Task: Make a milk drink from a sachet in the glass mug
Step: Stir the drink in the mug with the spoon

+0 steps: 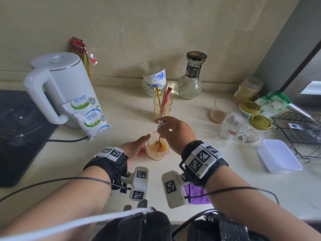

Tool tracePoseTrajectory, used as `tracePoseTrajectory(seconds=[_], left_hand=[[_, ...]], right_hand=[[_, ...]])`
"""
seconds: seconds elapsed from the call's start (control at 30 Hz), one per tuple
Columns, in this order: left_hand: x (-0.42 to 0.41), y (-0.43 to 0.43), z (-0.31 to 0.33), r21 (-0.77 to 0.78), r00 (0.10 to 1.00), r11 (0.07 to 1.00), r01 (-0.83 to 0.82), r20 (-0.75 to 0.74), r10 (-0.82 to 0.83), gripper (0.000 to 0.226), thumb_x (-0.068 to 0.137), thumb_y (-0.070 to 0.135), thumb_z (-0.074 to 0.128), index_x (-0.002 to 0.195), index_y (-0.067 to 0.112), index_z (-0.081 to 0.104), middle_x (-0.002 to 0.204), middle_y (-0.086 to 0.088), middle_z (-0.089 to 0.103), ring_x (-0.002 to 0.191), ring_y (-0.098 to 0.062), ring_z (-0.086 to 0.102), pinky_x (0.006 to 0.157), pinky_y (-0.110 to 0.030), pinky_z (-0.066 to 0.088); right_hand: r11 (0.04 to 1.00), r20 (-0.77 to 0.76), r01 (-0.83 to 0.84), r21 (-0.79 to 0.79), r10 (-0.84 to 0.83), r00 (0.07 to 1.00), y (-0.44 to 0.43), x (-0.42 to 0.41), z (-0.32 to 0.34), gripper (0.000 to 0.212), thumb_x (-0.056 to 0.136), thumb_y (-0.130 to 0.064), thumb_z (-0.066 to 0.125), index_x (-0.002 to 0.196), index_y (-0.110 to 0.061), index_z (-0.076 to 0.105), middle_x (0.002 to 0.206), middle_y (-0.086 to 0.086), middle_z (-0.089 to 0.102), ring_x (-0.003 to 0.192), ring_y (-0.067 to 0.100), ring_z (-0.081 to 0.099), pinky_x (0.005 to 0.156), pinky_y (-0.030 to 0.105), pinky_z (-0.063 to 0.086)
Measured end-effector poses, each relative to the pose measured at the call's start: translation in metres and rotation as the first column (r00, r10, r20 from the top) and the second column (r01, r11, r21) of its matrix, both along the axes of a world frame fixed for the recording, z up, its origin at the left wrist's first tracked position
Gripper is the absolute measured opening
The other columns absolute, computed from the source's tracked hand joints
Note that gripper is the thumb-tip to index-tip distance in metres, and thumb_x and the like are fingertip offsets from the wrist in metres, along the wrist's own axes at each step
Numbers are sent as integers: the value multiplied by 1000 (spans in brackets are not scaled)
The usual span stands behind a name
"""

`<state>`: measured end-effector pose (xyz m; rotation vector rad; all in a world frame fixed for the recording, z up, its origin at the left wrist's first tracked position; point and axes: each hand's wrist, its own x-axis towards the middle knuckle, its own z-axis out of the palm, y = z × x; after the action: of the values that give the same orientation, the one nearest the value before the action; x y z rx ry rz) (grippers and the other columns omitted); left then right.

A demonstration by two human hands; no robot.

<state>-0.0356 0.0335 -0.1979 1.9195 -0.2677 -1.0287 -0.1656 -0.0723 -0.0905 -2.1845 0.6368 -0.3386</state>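
I am counting one small clear glass mug (157, 151) holding tan liquid, two gold-coloured metal spoons, two white-and-green milk pouches (87, 115), one white electric kettle (64, 80) and two gold-lidded glass jars (258, 125) on the pale worktop (121, 105). The glass mug is standing near the front middle of the worktop, between the two hands. The left hand (135, 148) is wrapping round the mug's left side, its thumb lying along the rim. What shows of its fingers is curling onto the glass, though most of them are hiding behind it. The right hand (173, 132) is hanging just above the mug, its fingers pinching together on the upper handle of one spoon (159, 142), whose bowl is sitting in the liquid. The other spoon (158, 96) is standing in a yellow glass tumbler (163, 110) just behind the hands, beside one red stick sachet (165, 100). The milk pouches are leaning against the kettle at the left. I am failing to read the mug's small pink label, the right fingertips are hiding under the knuckles, and a black wire rack (298, 134) is getting cut off at the right edge.
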Motion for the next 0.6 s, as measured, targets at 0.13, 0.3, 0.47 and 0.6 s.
tracePoseTrajectory(seconds=[0.13,0.3,0.47,0.6], left_hand=[[0,-1,1,10,1000,1000,5,-1,-5,61,82,70,47,86,13,68,108,-15,73,109,-30,65,111,-48,37],[-2,-1,1,-11,1000,1000,-6,-1,6,57,83,68,48,85,15,67,110,-16,72,110,-31,65,111,-48,38],[-4,0,-1,6,1000,1000,-13,-1,13,58,79,70,51,83,14,67,107,-15,73,108,-31,65,111,-47,37],[-6,2,3,2,1000,1000,-20,7,20,68,62,77,53,84,14,68,102,-15,74,105,-31,67,109,-48,39]], right_hand=[[999,-11,-12,50,13,1000,0,0,0,28,87,-24,57,114,-31,62,95,-7,71,81,11,67,75,27,52],[1000,-16,-17,16,17,1000,-1,-1,0,27,88,-24,58,113,-32,62,95,-8,70,79,9,66,72,23,51],[1000,11,-4,-1,4,1000,0,-3,-2,25,88,-23,58,112,-31,62,96,-7,69,82,9,64,75,22,49],[999,-12,-13,51,14,1000,1,-2,-3,23,88,-23,58,110,-29,62,95,-6,71,80,10,67,77,30,54]])
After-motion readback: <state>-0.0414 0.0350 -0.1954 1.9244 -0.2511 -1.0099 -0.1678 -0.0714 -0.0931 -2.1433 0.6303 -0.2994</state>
